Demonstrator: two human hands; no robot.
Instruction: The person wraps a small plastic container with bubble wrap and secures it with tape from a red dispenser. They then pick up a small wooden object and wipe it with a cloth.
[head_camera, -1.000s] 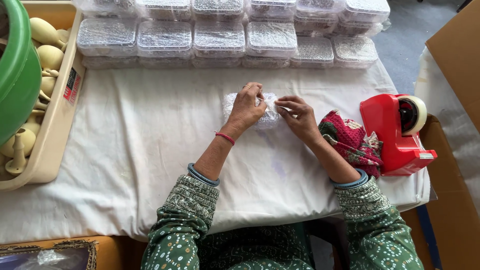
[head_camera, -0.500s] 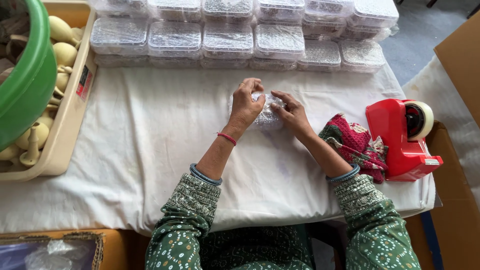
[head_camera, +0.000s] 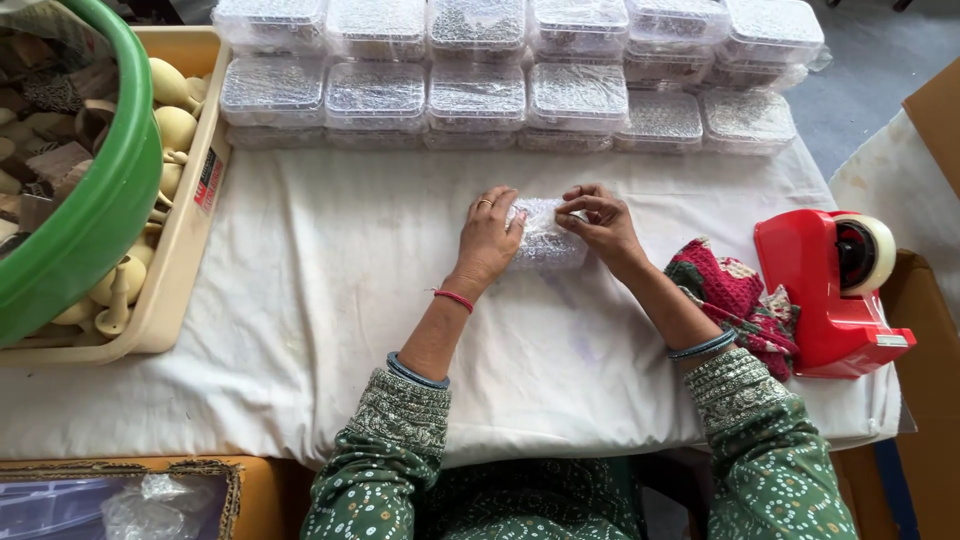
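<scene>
Both hands on small clear plastic box (head_camera: 545, 240), approx mid white cloth (head_camera: 330, 290), left of red tape dispenser (head_camera: 835, 290). Left hand (head_camera: 488, 240) flat, fingers curled over box's side; right hand (head_camera: 600, 222) fingertips pinching its top edge. Stacked boxes (head_camera: 500, 85) beyond.

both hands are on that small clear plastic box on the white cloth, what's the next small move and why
Probably press the lid or wrap down flat with the right hand while the left hand steadies the small clear plastic box. Both hands grip it from opposite sides on the white cloth, and the right fingertips pinch at its top edge. The red tape dispenser sits untouched to the right.
</scene>
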